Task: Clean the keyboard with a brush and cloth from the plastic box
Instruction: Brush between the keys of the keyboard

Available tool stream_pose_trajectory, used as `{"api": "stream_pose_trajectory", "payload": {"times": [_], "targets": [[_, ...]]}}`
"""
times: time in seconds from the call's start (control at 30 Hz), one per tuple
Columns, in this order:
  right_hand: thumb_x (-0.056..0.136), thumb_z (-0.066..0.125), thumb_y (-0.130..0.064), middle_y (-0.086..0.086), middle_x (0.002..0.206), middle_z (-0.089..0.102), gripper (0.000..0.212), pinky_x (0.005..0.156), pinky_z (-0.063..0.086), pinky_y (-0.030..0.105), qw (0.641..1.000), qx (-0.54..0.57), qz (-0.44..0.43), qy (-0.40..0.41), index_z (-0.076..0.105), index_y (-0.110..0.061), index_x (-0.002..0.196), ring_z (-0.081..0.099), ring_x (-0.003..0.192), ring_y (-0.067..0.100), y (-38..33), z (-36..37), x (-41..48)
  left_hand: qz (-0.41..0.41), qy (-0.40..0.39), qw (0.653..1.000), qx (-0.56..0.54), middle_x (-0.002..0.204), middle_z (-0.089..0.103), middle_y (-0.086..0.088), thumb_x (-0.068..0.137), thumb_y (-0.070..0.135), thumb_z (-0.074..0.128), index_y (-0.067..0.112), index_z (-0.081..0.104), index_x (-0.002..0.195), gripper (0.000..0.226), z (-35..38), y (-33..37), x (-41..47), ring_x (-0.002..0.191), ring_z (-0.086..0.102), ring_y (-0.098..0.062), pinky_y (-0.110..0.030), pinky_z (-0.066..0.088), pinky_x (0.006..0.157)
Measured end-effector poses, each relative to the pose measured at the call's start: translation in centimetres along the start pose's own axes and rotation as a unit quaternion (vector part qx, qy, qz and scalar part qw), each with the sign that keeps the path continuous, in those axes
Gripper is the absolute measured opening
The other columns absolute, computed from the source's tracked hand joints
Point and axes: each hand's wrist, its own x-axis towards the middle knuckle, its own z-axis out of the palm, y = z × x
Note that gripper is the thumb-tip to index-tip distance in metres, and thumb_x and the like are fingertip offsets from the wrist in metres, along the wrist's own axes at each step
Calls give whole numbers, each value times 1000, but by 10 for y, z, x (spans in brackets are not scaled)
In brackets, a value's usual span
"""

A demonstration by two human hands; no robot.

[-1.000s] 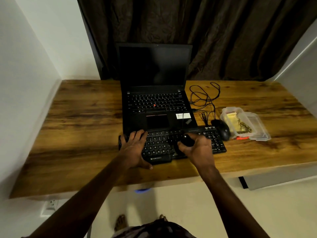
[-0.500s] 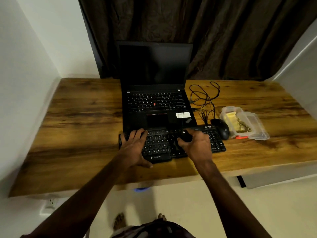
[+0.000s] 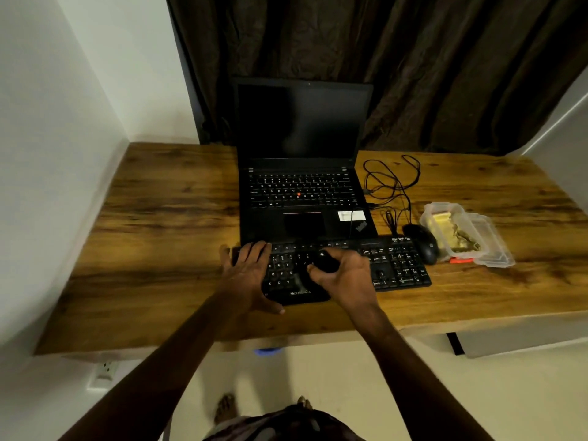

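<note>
Fingers (image 3: 342,257) of the right hand (image 3: 346,278) are curling round the brush (image 3: 324,261) on the keyboard (image 3: 397,265); left hand (image 3: 245,275) is lying flat, fingers spread, pinning it.
I'm reading this as the brushing step; next is needing the cloth (image 3: 444,222) from the plastic box (image 3: 496,254), far right.

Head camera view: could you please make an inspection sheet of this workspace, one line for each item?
Surface: wooden desk, no spill seen.
Job's things: black keyboard lies before the open laptop; brush, a dark round thing, over its middle keys; plastic box open at right, yellow cloth inside.
Clutter: mouse between keyboard and box; clear lid beside the box; small orange thing at its near edge.
Grips: left hand rests flat on the keyboard's left end; right hand holds the brush.
Cables: black cables coiled loosely right of the laptop.
Surroundings: dark curtain behind, white walls, wall socket below the desk at left.
</note>
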Motion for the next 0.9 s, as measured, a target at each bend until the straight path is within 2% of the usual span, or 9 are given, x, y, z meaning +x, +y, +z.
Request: {"api": "stream_pose_trajectory", "payload": {"times": [0.1,0.17,0.27,0.37,0.43,0.57,0.73,0.9], "targets": [[80,81,-32,-10,85,74,21,81,61,30,997,-47,27,49,75,-24,99,70,80,5,7,-11,4,8,25,999,-20,163,4,-4,45,91,67,15,-1,158,152,3,-27,-16,150,3,-26,-62,4,118],[81,79,-34,-10,84,74,22,80,61,31,996,-66,17,51,75,-25,100,70,80,8,1,-8,3,8,31,998,-45,163,3,-3,43,88,70,16,-1,158,154,5,-43,-24,149,5,-26,-59,9,117],[82,79,-28,-10,84,72,19,82,59,26,998,-57,-24,17,76,-25,101,68,80,7,-18,10,-3,15,11,993,-118,164,-1,0,40,80,79,19,-5,158,157,5,-59,-28,148,4,-26,-55,9,118],[81,80,-30,-9,89,74,22,83,60,30,997,-56,-51,-29,75,-28,102,70,84,8,-31,27,-3,20,-8,985,-169,165,-3,3,39,70,87,23,-7,158,159,5,-69,-25,150,1,-24,-50,6,120],[80,80,-28,-9,89,75,19,81,61,31,995,-32,-70,-61,75,-28,99,70,84,5,-37,36,-2,17,-15,987,-162,165,-2,1,38,68,88,23,-8,157,160,2,-71,-20,150,1,-25,-49,7,120],[81,79,-29,-9,89,75,20,79,61,32,988,-5,-102,-115,74,-29,100,69,86,3,-49,52,-8,3,-33,993,-116,165,-8,1,49,61,90,22,-14,156,154,-5,-68,-15,150,-1,-26,-51,6,120],[80,81,-18,-8,85,75,18,71,56,16,982,15,-116,-151,76,-22,97,70,81,3,-58,53,-3,21,-8,992,-126,165,-5,2,49,66,87,22,-15,156,155,-5,-71,-19,149,3,-24,-51,7,120],[82,80,-22,-4,96,75,27,77,59,24,972,-18,-126,-196,73,-25,108,71,86,7,-66,59,13,38,12,985,-170,164,2,4,45,63,89,25,-18,155,158,-4,-74,-20,148,7,-20,-48,9,119]]}}
